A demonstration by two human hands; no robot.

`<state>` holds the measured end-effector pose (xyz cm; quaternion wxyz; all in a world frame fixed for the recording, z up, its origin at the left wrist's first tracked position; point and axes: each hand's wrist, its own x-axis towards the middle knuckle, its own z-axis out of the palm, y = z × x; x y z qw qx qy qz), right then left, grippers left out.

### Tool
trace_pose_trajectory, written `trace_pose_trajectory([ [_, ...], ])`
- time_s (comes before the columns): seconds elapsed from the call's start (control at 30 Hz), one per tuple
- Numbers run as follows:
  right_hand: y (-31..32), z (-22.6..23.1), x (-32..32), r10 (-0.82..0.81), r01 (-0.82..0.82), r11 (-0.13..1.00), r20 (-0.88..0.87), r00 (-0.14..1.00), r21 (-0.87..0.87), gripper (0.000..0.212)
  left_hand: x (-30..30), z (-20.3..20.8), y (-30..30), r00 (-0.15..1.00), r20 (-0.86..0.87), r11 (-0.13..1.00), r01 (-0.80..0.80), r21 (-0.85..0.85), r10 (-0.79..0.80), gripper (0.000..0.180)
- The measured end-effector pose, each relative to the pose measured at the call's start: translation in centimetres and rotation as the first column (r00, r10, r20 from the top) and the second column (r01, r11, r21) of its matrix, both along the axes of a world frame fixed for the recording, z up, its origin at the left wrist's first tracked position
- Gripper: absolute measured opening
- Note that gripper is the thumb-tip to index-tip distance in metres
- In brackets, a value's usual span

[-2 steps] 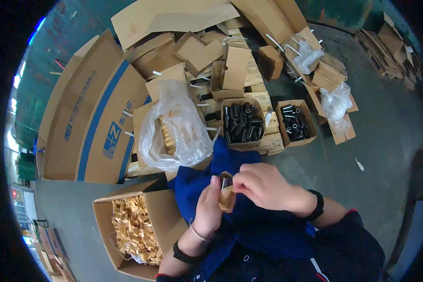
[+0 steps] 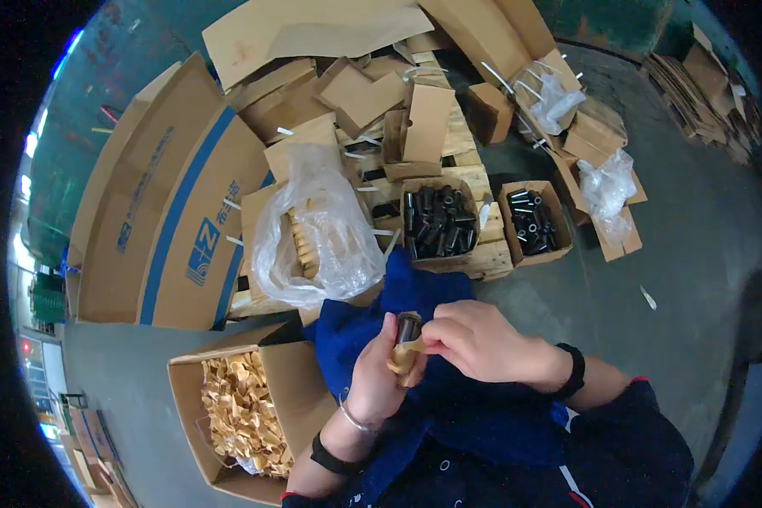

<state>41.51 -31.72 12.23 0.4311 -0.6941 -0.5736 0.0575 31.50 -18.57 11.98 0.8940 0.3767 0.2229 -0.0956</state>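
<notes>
My left hand (image 2: 374, 372) is wrapped round a short black tube (image 2: 409, 327) and the brown paper sleeve (image 2: 403, 356) that covers its lower part. The tube's dark upper end sticks out of the paper. From the right, my right hand (image 2: 487, 345) pinches the sleeve's edge beside the tube between thumb and forefinger. Both hands are above the dark blue cloth (image 2: 347, 326) over my lap. Ahead, an open carton holds loose black tubes (image 2: 440, 222). Left of it, a clear plastic bag (image 2: 351, 258) contains a row of folded tan paper pieces (image 2: 304, 245).
At lower left stands a carton (image 2: 300, 398) full of crumpled-looking tan paper pieces (image 2: 241, 411). A smaller box (image 2: 539, 256) of black tubes is right of the wooden pallet (image 2: 483, 254). A big cardboard carton (image 2: 165, 220) rises at left; flattened cardboard (image 2: 698, 93) lies far right.
The tube and sleeve have tilted slightly in my left hand, and the paper edge sits a little lower round the tube. My right hand has shifted slightly downward, still pinching the paper.
</notes>
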Motion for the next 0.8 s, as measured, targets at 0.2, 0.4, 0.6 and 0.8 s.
trace_pose_trajectory([
  [0.2, -1.0, -0.6, -0.4, 0.136, -0.136, 0.991, -0.037, 0.99, 0.017, 0.014, 0.0, -1.2, 0.6, 0.994, -0.079, 0.799, 0.015, -0.602, -0.079, 0.045],
  [0.4, -1.5, 0.9, 0.7, -0.028, 0.095, 0.987, -0.45, 0.892, 0.128, 0.033, 0.4, 0.4, 1.5, 0.983, -0.028, 0.943, 0.18, 0.281, -0.179, 0.051],
  [0.6, -1.0, -0.1, 1.2, 0.05, -0.01, 0.995, -0.402, 0.914, 0.103, 0.021, 0.3, 0.3, 0.7, 0.936, 0.163, 0.888, 0.227, 0.4, -0.313, 0.057],
  [0.8, -2.6, -2.0, 1.1, 0.115, 0.101, 0.976, -0.857, 0.502, 0.19, 0.011, 0.3, -0.4, 0.7, 0.939, 0.096, 0.856, 0.256, 0.449, -0.331, 0.036],
])
